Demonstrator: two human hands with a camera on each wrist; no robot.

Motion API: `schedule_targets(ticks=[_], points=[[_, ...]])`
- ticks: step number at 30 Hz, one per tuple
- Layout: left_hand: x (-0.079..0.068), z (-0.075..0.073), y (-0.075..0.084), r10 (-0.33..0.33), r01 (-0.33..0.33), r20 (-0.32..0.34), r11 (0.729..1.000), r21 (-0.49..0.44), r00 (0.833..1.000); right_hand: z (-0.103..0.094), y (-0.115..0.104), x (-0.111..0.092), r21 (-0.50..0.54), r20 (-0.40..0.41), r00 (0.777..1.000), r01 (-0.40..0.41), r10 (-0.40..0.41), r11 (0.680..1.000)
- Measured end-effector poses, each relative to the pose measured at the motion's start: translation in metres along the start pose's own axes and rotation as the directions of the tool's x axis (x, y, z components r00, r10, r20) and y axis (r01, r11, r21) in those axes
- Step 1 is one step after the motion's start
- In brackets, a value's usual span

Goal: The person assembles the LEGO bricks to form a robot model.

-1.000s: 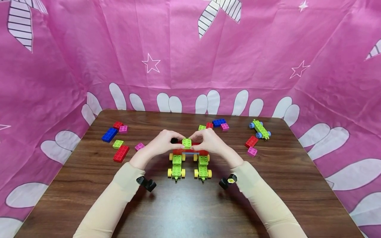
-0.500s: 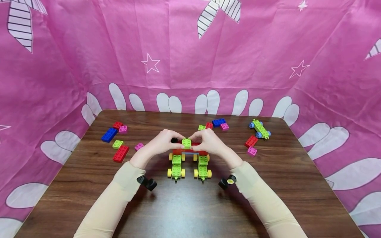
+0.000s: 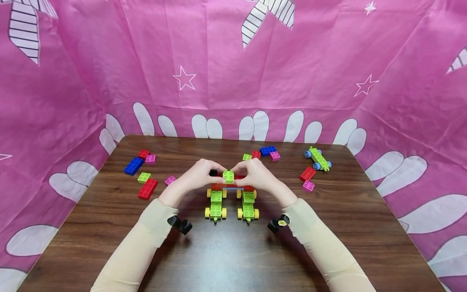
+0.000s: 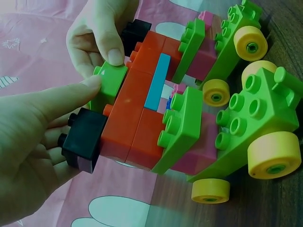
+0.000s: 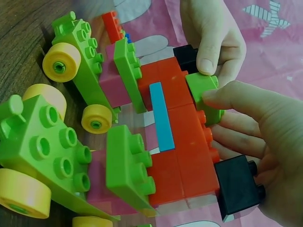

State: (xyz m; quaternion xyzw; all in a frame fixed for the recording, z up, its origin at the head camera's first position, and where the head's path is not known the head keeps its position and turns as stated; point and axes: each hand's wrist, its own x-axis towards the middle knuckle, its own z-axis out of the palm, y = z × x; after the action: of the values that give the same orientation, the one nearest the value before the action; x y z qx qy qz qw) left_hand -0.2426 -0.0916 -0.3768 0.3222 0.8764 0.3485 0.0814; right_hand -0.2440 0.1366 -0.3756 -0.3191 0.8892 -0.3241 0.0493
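Note:
My left hand (image 3: 198, 173) and right hand (image 3: 258, 173) meet at a lime-green square toy brick (image 3: 228, 177), which both pinch from opposite sides, thumbs on its near face. The brick sits atop a red brick span (image 4: 125, 111) with a light-blue strip (image 5: 162, 116) on its near side. At each end of the span a black brick (image 4: 85, 135) is attached; the fingers behind are partly hidden. Beneath, green and pink bricks (image 5: 102, 177) join the span to two lime wheeled bases (image 3: 216, 209) with yellow wheels (image 4: 272, 153).
Loose red, blue, green and pink bricks (image 3: 148, 189) lie on the left of the brown table (image 3: 226, 255). More bricks (image 3: 268, 151) lie behind the right hand. A green base with blue wheels (image 3: 318, 159) stands far right, near a red brick (image 3: 308, 174) and pink brick (image 3: 308, 186).

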Motion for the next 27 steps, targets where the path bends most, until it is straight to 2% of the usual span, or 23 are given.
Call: schedule_targets(ticks=[4, 14, 18, 23, 27], points=[[0.0, 0.0, -0.001, -0.002, 0.002, 0.004, 1.0, 0.001, 1.0, -0.001, -0.001, 0.0, -0.004, 0.016, 1.0, 0.006, -0.006, 1.0], [0.0, 0.001, -0.005, 0.063, -0.063, 0.0, 0.997, 0.043, 0.998, -0.006, 0.003, -0.004, -0.006, 0.041, 0.997, 0.066, -0.065, 0.998], [-0.001, 0.002, -0.006, 0.075, -0.075, -0.013, 0.996, 0.042, 0.997, -0.015, 0.006, -0.009, 0.032, -0.005, 0.997, 0.079, -0.079, 0.996], [-0.001, 0.004, -0.007, 0.073, -0.072, -0.029, 0.997, 0.034, 0.997, -0.024, 0.013, -0.016, 0.092, -0.075, 0.996, 0.05, -0.043, 0.995], [-0.001, 0.006, -0.009, 0.072, -0.07, -0.035, 0.997, 0.044, 0.997, -0.025, 0.018, -0.021, 0.122, -0.089, 0.996, 0.031, -0.02, 0.992]])
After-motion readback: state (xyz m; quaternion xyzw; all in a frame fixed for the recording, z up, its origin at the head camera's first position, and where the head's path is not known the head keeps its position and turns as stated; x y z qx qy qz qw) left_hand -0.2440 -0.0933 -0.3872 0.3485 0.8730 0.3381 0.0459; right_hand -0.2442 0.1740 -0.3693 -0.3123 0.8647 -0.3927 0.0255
